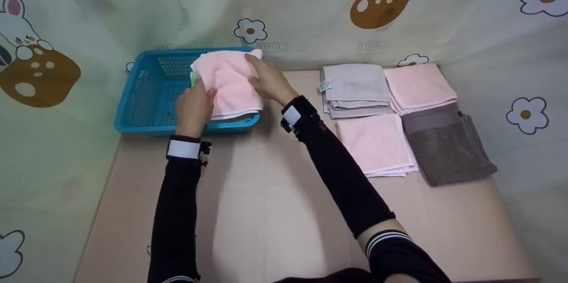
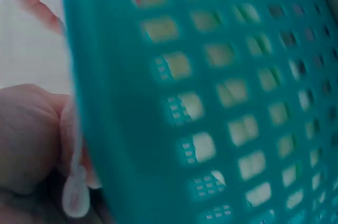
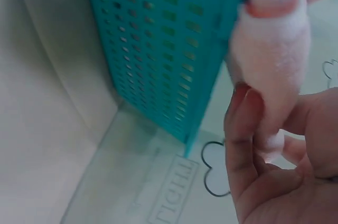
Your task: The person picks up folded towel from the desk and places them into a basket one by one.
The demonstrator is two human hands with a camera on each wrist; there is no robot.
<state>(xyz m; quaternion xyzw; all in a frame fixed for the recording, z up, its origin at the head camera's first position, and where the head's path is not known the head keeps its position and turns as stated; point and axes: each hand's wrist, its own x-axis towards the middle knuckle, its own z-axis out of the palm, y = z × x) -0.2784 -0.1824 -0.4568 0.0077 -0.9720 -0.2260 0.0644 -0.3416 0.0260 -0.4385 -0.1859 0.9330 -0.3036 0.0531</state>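
A folded pink towel (image 1: 230, 81) with a pale edge lies over the right part of a blue plastic basket (image 1: 137, 92). My left hand (image 1: 194, 108) grips its left side above the basket's front rim. My right hand (image 1: 271, 78) holds its right edge, and in the right wrist view the fingers (image 3: 243, 145) pinch the pink towel (image 3: 274, 60) just outside the basket's rim. Beneath it a bit of green (image 1: 193, 78) shows, partly hidden. In the left wrist view the basket's wall (image 2: 127, 102) covers most of my left hand (image 2: 31, 134).
To the right lie a folded grey towel (image 1: 355, 85), two folded pink towels (image 1: 419, 85) and a dark grey-brown towel (image 1: 448, 150), edges touching or overlapping. The light tabletop (image 1: 266, 212) ends at a patterned curtain (image 1: 310, 21) behind the basket.
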